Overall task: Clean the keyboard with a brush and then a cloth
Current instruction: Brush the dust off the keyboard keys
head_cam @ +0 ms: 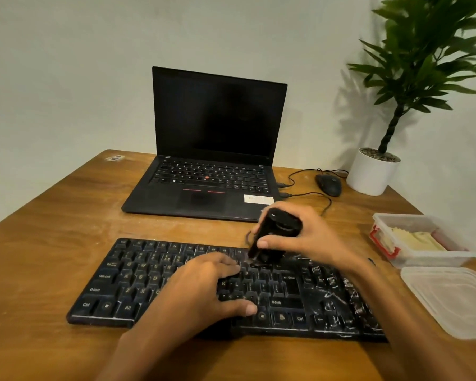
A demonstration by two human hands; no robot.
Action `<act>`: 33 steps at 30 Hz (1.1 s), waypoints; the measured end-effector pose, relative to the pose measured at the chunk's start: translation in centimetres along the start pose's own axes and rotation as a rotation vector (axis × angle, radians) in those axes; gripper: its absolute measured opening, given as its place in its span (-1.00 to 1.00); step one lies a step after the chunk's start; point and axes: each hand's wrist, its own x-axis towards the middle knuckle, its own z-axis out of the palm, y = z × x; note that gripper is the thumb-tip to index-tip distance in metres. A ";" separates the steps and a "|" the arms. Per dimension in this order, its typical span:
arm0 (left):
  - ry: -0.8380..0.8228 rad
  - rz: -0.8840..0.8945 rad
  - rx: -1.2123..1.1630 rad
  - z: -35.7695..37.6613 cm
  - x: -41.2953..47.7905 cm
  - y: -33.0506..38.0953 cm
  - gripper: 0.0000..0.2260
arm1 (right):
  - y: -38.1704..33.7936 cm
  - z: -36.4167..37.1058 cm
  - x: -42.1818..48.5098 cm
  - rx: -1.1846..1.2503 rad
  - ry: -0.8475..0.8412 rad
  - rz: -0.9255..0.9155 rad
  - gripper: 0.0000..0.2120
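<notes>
Gripping a black brush (275, 229) in the right hand (308, 237), fingers and thumb wrapped round its body, lower end down on the upper key rows right of centre. Resting the left hand (201, 287) flat on the middle keys, fingers relaxed, grasping nothing. Facing a black keyboard (138, 276) across the near table (52, 229), nearer than the laptop (217, 119): white streaks and smears thick over its right end.

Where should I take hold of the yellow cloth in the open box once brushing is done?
Come straight down from above and pinch the yellow cloth near its middle. It lies low inside the box, whose walls block a sideways reach. The lid is already off, lying next to it.
</notes>
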 end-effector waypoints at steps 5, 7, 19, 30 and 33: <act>-0.005 -0.004 -0.013 -0.1 -0.1 0.1 -0.29 | 0.1 -2.2 0.0 -0.074 0.023 0.018 -0.62; 0.000 -0.007 -0.010 -0.1 0.0 0.1 -0.29 | -0.5 -0.1 0.8 -0.020 0.020 -0.045 -0.70; 0.009 -0.007 -0.017 -0.1 -0.1 0.0 -0.29 | 0.7 -3.0 0.1 -0.067 0.117 0.014 -0.62; 0.013 0.000 -0.002 0.2 -0.1 -0.1 -0.29 | 0.6 1.3 3.9 -0.045 0.078 -0.018 -0.77; 0.021 0.005 -0.006 0.3 -0.1 -0.2 -0.30 | 0.6 2.1 3.8 -0.042 0.051 -0.016 -0.81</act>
